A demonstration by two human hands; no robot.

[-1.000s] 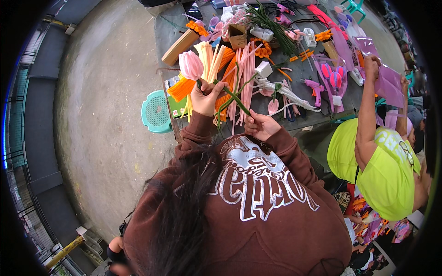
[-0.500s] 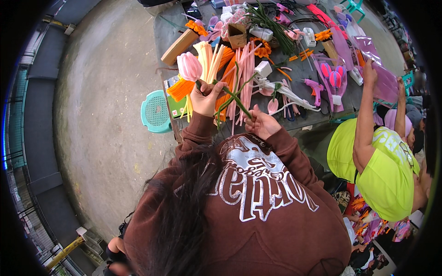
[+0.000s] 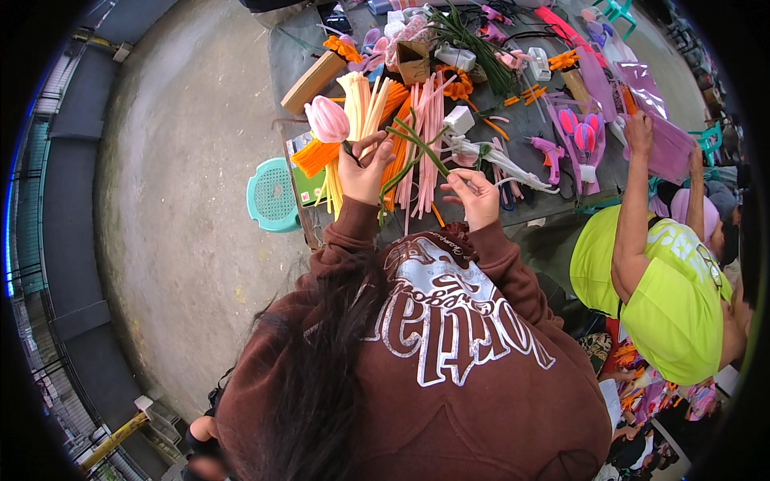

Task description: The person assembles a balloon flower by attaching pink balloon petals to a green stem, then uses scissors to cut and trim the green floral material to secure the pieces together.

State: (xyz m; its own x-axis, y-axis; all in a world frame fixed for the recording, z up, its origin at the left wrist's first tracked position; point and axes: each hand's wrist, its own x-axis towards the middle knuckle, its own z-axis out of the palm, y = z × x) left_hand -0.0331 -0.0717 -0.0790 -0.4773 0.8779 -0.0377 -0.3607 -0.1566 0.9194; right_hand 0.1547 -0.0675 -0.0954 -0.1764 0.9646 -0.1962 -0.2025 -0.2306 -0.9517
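A pink tulip (image 3: 327, 120) made of fuzzy chenille stems tilts above my left hand (image 3: 362, 172). Its dark stem is pinched between my left fingers, close under the bloom. My right hand (image 3: 475, 196) grips the lower end of green chenille stems (image 3: 425, 148) between thumb and fingers. These green pieces fan out up and left toward my left hand, one curving down below it. Behind both hands lie bundles of cream chenille stems (image 3: 365, 100), orange chenille stems (image 3: 325, 154) and pink chenille stems (image 3: 431, 100).
A pink glue gun (image 3: 549, 156) lies right of my right hand, beside a wrapped tulip bouquet (image 3: 584, 138). Farther back are a small cardboard box (image 3: 412, 62) and green stems (image 3: 481, 48). A teal stool (image 3: 271, 196) stands left; a person in lime (image 3: 670, 297) holds purple wrapping (image 3: 674, 148) at right.
My right hand has moved up and right with the green stems, now seen more from its back. The tulip has shifted slightly left and down. The other person's purple wrapping has been lowered.
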